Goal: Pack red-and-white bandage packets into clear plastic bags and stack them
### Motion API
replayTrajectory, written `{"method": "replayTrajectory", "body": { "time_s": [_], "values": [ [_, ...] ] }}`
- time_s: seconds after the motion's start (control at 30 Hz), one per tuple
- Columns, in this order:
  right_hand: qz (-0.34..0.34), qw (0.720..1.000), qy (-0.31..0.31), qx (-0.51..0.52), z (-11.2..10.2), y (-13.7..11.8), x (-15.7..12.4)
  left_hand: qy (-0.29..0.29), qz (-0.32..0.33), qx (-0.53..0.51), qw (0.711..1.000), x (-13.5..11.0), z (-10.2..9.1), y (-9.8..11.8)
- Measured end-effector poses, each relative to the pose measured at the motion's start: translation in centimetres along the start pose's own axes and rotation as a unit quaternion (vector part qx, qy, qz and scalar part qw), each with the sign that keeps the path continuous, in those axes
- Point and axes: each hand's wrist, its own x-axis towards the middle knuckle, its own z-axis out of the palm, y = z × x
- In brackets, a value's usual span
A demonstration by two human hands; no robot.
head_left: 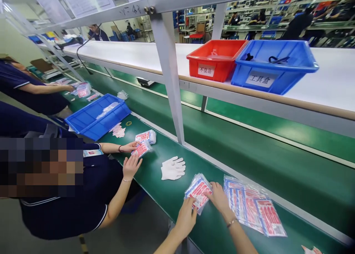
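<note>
Both my hands hold a small stack of clear plastic packets (197,191) printed red and blue, resting on the green bench (249,154). My left hand (186,217) grips the stack's near edge. My right hand (219,198) pinches its right side. A fanned row of the same packets (253,207) lies just right of my right hand. A pair of white gloves (173,168) lies to the left of the stack.
A co-worker at my left handles similar packets (144,143), with a blue tray (97,115) beyond. On the white shelf (332,76) stand a red bin (215,60) and a blue bin (274,63). A white post (170,84) rises from the bench.
</note>
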Motion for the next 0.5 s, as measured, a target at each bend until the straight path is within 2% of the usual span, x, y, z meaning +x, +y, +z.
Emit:
{"method": "replayTrajectory", "body": {
  "time_s": [0.17, 0.3, 0.4, 0.5],
  "values": [
    [0.015, 0.998, -0.059, -0.018, -1.1, 1.5, 1.5, -0.007, 0.002, -0.017, 1.0, 0.3, -0.6, -0.5],
    [0.026, 0.998, -0.038, -0.036, -0.7, 1.2, 1.0, -0.02, -0.008, -0.016, 1.0, 0.9, -0.3, -0.6],
    [0.035, 0.998, -0.03, -0.044, -0.2, 0.8, 0.6, -0.05, -0.007, -0.009, 0.999, 1.6, 0.4, -0.6],
    [0.045, 0.997, -0.025, -0.052, -0.8, 0.8, 0.5, -0.081, -0.013, -0.011, 0.997, 1.9, 0.8, -0.9]
  ]
}}
